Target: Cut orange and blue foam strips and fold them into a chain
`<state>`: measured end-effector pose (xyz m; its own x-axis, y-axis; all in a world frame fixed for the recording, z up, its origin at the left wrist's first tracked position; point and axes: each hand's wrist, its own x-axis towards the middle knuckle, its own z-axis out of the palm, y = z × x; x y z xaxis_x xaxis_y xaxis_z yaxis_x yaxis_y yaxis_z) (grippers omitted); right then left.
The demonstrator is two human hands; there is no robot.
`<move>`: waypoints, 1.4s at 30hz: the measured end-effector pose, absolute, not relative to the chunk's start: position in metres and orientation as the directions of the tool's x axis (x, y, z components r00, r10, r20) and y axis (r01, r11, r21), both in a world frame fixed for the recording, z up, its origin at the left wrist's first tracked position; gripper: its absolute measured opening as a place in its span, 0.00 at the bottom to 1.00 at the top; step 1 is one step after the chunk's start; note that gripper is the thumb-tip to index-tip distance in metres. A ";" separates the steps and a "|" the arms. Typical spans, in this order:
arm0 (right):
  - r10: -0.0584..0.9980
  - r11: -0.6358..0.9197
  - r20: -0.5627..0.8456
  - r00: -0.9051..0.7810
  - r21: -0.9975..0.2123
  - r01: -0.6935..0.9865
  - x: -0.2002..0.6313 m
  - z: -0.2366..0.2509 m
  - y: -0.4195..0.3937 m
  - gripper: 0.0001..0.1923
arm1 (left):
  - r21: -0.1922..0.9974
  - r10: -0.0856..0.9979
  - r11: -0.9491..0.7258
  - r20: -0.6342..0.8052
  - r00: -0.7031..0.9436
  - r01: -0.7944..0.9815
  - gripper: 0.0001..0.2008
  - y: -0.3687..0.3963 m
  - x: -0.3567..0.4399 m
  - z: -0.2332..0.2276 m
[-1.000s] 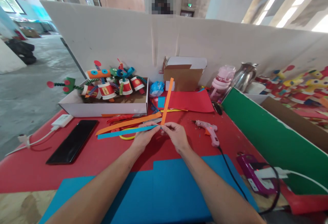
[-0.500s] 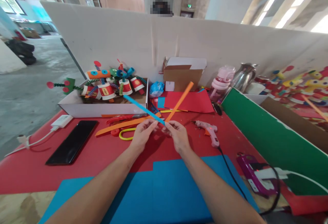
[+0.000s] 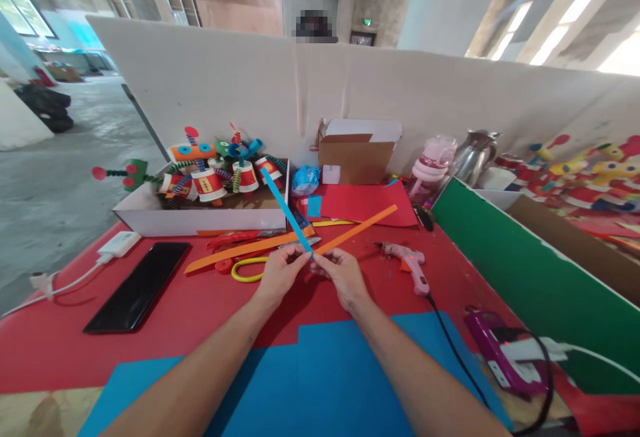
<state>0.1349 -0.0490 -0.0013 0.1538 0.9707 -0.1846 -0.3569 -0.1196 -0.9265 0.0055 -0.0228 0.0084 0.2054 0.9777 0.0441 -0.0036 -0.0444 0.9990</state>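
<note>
Two paper strips, one blue point(image 3: 286, 212) and one orange point(image 3: 361, 228), meet at their near ends between my hands and spread apart in a V. My left hand point(image 3: 281, 274) pinches that joint from the left. From the other side my right hand point(image 3: 344, 278) pinches it too; the fingertips almost touch and hide the overlap. Just left of my left hand lies a yellow scissor handle point(image 3: 241, 277), with a loose orange strip point(image 3: 235, 254) behind it. A pink glue gun point(image 3: 411, 262) rests on the red tabletop to the right of my right hand.
Blue sheets point(image 3: 345, 370) cover the near table. Left are a black phone point(image 3: 137, 287), a white charger point(image 3: 119, 245) and a white box point(image 3: 210, 222) of paper-cup figures. Right stand a green-sided box point(image 3: 520, 277) and a purple power strip point(image 3: 503, 350). Red sheets point(image 3: 370, 204) lie behind.
The orange strip has swung down to the right, flatter than before. The blue strip has tilted more upright. Both hands stay at the joint.
</note>
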 end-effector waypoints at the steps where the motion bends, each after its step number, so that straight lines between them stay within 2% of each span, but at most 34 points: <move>1: 0.971 -0.111 -0.180 0.158 -0.924 -0.366 0.135 -0.002 -0.049 0.15 | 0.999 0.977 -0.042 0.040 0.209 0.004 0.13 -0.023 0.006 0.009; 6: 0.972 -0.075 -0.156 0.173 -0.912 -0.403 0.133 -0.004 -0.048 0.15 | 0.999 0.976 0.016 -0.010 0.217 -0.030 0.12 -0.023 0.006 0.009; 14: 0.987 -0.109 -0.152 0.053 -0.874 -0.474 0.135 -0.003 -0.047 0.17 | 0.969 0.962 0.111 -0.049 0.267 -0.222 0.13 -0.025 0.006 0.012; 22: 0.984 -0.088 -0.152 0.094 -0.868 -0.488 0.133 -0.009 -0.046 0.17 | 0.972 0.965 0.118 -0.064 0.254 -0.204 0.12 -0.026 0.007 0.012; 42: 0.984 -0.057 -0.105 0.144 -0.950 -0.308 0.132 0.002 -0.052 0.13 | 0.981 0.972 0.088 -0.046 0.232 -0.175 0.13 -0.030 0.006 0.014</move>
<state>0.1322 -0.0524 0.0021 0.1444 0.9839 -0.1054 -0.3077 -0.0566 -0.9498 0.0065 -0.0299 0.0140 0.2318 0.9717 -0.0461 -0.1745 0.0882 0.9807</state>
